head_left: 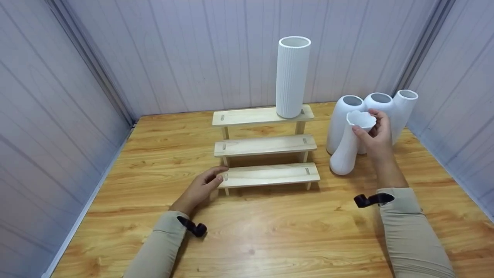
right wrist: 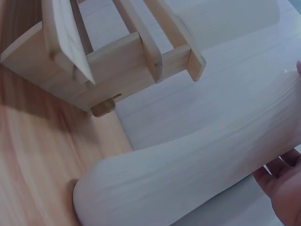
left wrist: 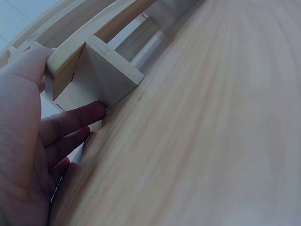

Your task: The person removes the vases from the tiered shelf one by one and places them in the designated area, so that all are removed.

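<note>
A white vase with a scalloped rim (head_left: 344,152) is gripped near its top by my right hand (head_left: 376,137), thumb on the near side and fingers round the back. The vase leans; whether its base touches the table I cannot tell. In the right wrist view, the smooth vase body (right wrist: 178,169) stretches across beside a three-step wooden stand (right wrist: 127,56). My left hand (head_left: 202,185) holds the left end of that stand's lowest step (head_left: 270,175). From the left wrist, its fingers (left wrist: 75,120) reach under the board against the side panel (left wrist: 101,75).
On the top step's right end stands a tall ribbed white cylinder vase (head_left: 292,77). Behind the right hand are a rounded white vase (head_left: 339,119), another rounded vase (head_left: 380,98) and a narrow-necked one (head_left: 405,106). Pale panel walls (head_left: 185,54) border the wooden table (head_left: 251,239).
</note>
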A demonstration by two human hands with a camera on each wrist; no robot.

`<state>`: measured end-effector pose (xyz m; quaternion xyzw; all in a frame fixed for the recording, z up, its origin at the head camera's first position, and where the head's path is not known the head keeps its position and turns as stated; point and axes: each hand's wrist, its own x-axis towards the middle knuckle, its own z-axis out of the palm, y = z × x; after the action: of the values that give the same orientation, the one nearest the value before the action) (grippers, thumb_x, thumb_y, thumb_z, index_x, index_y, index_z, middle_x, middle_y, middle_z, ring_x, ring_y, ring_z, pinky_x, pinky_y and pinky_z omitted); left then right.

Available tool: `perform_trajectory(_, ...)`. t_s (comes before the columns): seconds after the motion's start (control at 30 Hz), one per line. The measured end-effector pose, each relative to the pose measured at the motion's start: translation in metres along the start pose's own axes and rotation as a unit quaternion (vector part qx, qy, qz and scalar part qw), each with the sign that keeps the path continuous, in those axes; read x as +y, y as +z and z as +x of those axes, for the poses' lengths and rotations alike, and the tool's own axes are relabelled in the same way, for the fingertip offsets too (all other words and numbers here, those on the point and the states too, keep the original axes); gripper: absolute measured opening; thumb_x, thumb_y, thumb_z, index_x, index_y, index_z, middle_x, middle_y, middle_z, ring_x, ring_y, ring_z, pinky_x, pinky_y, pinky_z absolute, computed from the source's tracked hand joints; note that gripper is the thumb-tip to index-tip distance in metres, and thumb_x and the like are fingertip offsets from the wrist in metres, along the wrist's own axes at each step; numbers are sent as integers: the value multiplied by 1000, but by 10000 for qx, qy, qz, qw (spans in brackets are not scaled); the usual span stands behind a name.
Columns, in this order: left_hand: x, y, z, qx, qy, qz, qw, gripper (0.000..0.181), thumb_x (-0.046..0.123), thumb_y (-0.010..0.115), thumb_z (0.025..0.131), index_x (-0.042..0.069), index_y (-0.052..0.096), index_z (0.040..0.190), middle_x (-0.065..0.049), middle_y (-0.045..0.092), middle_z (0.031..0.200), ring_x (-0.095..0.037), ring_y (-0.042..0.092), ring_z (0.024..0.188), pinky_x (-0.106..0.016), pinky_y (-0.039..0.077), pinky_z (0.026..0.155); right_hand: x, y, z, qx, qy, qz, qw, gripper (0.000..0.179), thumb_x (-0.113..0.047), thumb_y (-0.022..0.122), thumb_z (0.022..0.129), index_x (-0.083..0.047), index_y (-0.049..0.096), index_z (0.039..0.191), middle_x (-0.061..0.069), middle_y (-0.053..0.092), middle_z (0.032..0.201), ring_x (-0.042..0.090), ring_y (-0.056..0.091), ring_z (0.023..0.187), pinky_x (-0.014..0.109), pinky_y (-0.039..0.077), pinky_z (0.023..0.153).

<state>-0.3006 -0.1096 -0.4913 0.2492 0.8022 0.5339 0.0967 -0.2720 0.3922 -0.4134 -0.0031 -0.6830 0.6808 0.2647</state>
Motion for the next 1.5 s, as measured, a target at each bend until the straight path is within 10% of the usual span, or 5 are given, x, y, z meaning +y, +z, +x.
perform_trajectory(0.33, 3, -2, -2, -85, 42, 17, 10000, 38, 20, 54, 107, 8, 57, 142, -12, 53, 148, -32, 45, 138, -51, 32, 114, -8, 8, 3, 18, 225, 1, 9997, 75, -8, 80, 86, -18, 34, 144, 4, 40, 140, 21, 41, 128, 44, 31, 116)
perform_trajectory(1.5, 1, 1, -1, 16, 74, 54, 10000, 38, 19, 53, 107, 7, 56, 143, -14, 52, 149, -35, 46, 136, -52, 35, 111, -12, 27, 10, 738, 336, -702, 9942, 90, -9, 85, 79, -19, 31, 150, -3, 45, 126, 14, 48, 114, 31, 44, 97)
